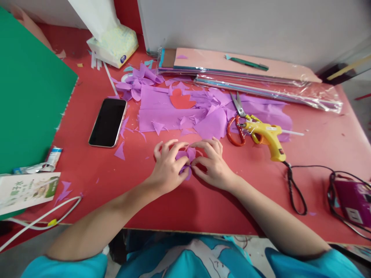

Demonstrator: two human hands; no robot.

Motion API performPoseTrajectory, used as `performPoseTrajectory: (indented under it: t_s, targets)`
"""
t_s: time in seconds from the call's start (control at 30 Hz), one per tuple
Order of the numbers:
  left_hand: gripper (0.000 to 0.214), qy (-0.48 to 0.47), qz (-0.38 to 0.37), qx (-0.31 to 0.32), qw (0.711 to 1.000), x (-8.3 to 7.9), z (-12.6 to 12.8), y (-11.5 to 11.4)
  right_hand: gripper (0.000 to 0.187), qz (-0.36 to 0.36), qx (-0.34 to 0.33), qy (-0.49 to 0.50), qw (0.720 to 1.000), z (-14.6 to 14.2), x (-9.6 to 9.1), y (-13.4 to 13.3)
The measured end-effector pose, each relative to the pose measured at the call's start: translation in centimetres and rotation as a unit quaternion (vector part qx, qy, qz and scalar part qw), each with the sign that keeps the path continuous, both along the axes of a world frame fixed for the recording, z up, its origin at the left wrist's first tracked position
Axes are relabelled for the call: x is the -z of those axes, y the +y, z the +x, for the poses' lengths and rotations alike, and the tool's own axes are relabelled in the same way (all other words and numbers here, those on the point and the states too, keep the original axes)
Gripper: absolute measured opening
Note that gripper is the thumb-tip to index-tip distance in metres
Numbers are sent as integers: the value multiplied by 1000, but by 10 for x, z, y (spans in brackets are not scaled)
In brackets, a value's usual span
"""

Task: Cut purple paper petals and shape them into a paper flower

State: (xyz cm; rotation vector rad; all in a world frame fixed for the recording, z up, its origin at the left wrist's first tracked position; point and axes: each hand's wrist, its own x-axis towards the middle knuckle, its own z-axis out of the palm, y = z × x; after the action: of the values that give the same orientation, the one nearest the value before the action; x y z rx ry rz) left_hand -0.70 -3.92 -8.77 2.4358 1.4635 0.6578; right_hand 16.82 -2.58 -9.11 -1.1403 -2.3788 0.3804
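Both of my hands meet at the middle of the red table [179,200], pinching a small purple paper piece [187,157] between them. My left hand [168,166] has its thumb and fingers curled on the piece's left side. My right hand [210,162] grips its right side with bent fingers. The piece looks folded or bunched; its lower part is hidden by my fingers.
Purple paper sheets and scraps [174,112] with a red heart cut-out [181,100] lie behind my hands. Red-handled scissors [236,121] and a yellow glue gun [268,137] sit to the right, a phone [108,121] to the left, a green board [26,88] far left, wrapped paper packs [246,73] at the back.
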Motion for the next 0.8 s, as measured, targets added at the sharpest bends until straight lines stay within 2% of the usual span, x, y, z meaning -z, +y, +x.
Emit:
performPoseTrajectory:
  t_s: [0.47, 0.8]
  targets:
    - [8, -13, -9, -1, 1000, -1, -1, 3, 8, -1, -2, -7, 1000, 0, 0, 0]
    - [6, -40, -28, -29, 998, -3, -2, 5, 11, -6, 15, 9, 1000, 0, -4, -2]
